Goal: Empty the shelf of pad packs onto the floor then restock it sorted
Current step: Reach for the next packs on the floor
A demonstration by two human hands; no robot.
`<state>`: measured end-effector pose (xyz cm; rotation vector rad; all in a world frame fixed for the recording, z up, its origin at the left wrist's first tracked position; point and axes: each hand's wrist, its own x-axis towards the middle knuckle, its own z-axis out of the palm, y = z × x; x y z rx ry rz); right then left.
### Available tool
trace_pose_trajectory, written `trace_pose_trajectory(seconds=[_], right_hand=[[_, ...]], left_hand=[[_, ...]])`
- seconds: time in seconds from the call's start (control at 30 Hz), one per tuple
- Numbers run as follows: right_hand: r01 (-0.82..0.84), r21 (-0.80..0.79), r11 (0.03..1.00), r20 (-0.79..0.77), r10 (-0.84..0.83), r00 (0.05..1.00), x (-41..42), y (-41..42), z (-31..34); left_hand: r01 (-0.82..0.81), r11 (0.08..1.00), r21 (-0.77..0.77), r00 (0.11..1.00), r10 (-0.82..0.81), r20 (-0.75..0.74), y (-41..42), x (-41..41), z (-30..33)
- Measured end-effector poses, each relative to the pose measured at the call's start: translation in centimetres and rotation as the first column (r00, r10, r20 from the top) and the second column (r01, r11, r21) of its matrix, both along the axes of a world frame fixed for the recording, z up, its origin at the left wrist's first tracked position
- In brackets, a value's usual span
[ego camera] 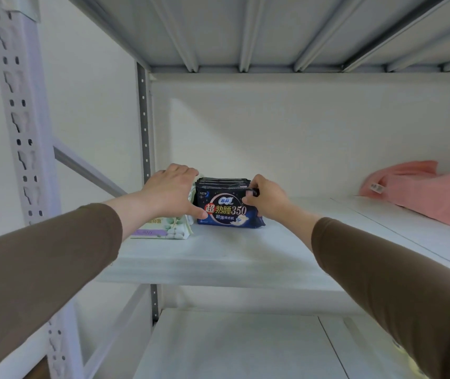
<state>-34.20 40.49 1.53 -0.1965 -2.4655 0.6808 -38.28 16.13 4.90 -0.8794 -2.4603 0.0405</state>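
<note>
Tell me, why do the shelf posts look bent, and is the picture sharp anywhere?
Head view: the wide-angle lens bows the shelf post near the left edge; the dark blue pad pack reads sharp, print legible; sleeves at the bottom corners look soft; lighting even, with mild shadow behind the pack.

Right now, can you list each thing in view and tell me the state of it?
Dark blue pad packs: upright in a row on the shelf, held between both hands.
Pale green pad pack: on the shelf, left of the blue ones, partly hidden.
Left hand: open, against the blue packs' left side.
Right hand: pinching the blue packs' right edge.
Pink cloth: lying on the shelf, far right.
Shelf: mostly bare.
</note>
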Motion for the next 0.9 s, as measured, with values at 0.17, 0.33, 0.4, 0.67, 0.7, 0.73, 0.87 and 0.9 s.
trace_pose_trajectory(seconds=[0.17,0.33,0.4,0.67,0.7,0.73,0.87,0.9], right_hand=[[0.019,0.02,1.0,-0.037,-0.018,0.999,-1.7,0.8,-0.3],[0.034,-0.022,0.999,-0.056,-0.035,0.998,-2.7,0.8,-0.3],[0.056,-0.051,0.997,-0.051,-0.059,0.997,-2.9,0.8,-0.4],[0.01,-0.186,0.982,0.012,-0.008,1.0,-2.5,1.3,0.1],[0.015,-0.184,0.983,0.016,-0.012,1.0,-2.3,1.2,0.2],[0.021,-0.173,0.985,0.018,-0.018,1.0,-2.3,1.1,0.2],[0.05,-0.118,0.992,0.009,-0.049,0.999,-2.1,0.7,0.2],[0.06,-0.092,0.994,0.009,-0.059,0.998,-2.0,0.7,0.3]], left_hand=[[-0.012,1.0,0.011,1.0,0.012,0.017,1.1,-0.8,0.1],[-0.008,1.0,0.009,1.0,0.007,0.011,2.3,-1.4,0.2],[-0.009,1.0,0.004,1.0,0.009,0.009,2.7,-1.7,0.1],[0.005,1.0,-0.01,1.0,-0.005,0.011,3.2,-2.4,-0.7],[0.005,1.0,-0.011,1.0,-0.005,0.01,3.2,-2.4,-0.8],[0.006,1.0,-0.013,1.0,-0.006,0.009,3.2,-2.3,-0.8],[0.012,1.0,-0.006,1.0,-0.012,0.011,3.0,-2.1,-0.8],[0.013,1.0,-0.004,1.0,-0.013,0.012,3.0,-2.0,-0.7]])
